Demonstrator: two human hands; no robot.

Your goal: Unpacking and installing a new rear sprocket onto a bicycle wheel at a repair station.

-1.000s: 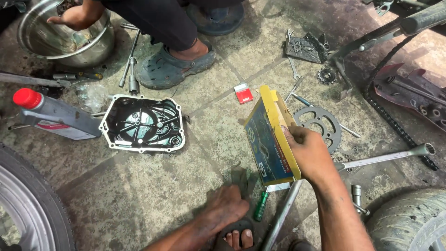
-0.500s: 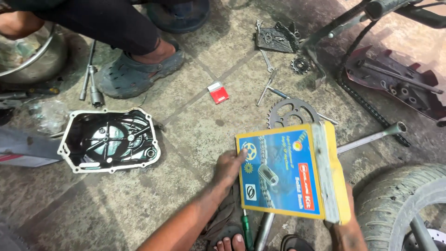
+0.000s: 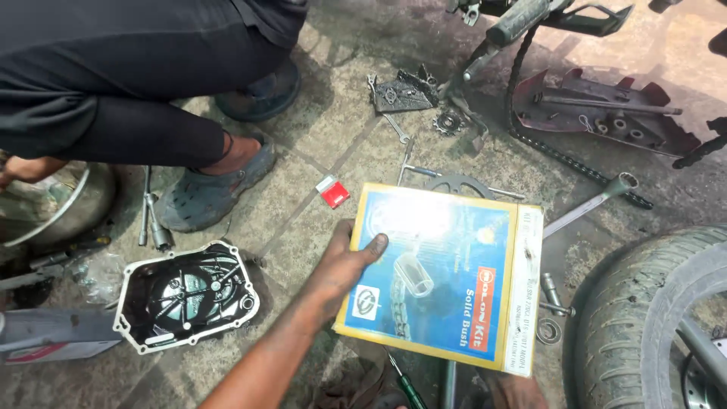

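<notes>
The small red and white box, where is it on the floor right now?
The small red and white box lies on the stone floor, just beyond the yellow-and-blue carton, right of the grey shoe.

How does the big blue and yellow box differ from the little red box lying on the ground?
The blue and yellow box is far larger than the small red box. The blue and yellow box is flat, glossy and printed with a chain picture; the small red box is plain red and white. The left hand grips the big one's edge, while the small one lies untouched on the pavement. Both are rectangular packages.
</notes>
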